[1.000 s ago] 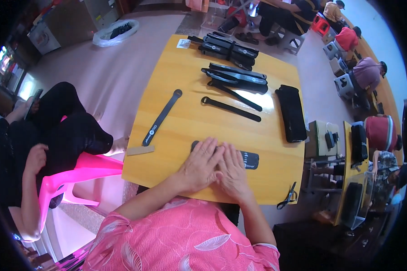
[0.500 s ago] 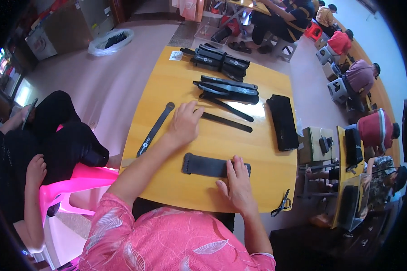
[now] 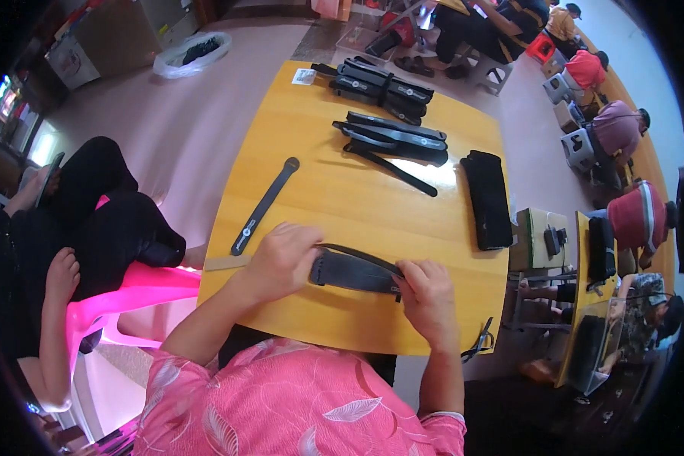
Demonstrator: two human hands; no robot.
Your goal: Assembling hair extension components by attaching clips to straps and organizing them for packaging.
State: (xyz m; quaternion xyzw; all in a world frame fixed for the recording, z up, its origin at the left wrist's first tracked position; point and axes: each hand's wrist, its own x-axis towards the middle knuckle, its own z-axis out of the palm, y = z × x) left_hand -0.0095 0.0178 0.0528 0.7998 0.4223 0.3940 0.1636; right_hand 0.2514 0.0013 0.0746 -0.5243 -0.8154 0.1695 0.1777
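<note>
A thin black strap (image 3: 361, 255) is stretched between my two hands, slightly bowed. My left hand (image 3: 285, 262) is closed on its left end, and my right hand (image 3: 429, 295) pinches the other end. Just below the strap a wide, dark grey flat piece (image 3: 348, 276) lies near the table's front, its right end partly covered by my right fingers. Another dark strap (image 3: 263, 209), with a rounded tip and a pale mark, rests diagonally to the left. Farther back lie a loose pile of black straps (image 3: 394, 140) and a bundle of them (image 3: 384, 87) tied round the middle.
On the yellow table (image 3: 342, 205), a folded black bundle (image 3: 487, 199) lies at the right and black-handled scissors (image 3: 479, 340) at the near right corner. A person holding a phone sits at the left by a pink chair (image 3: 121, 300). Other people sit along the right wall.
My left hand has picked up the black strap from the middle of the table and brought it nearer. My right hand has risen off the wide piece and gripped the strap's other end.
</note>
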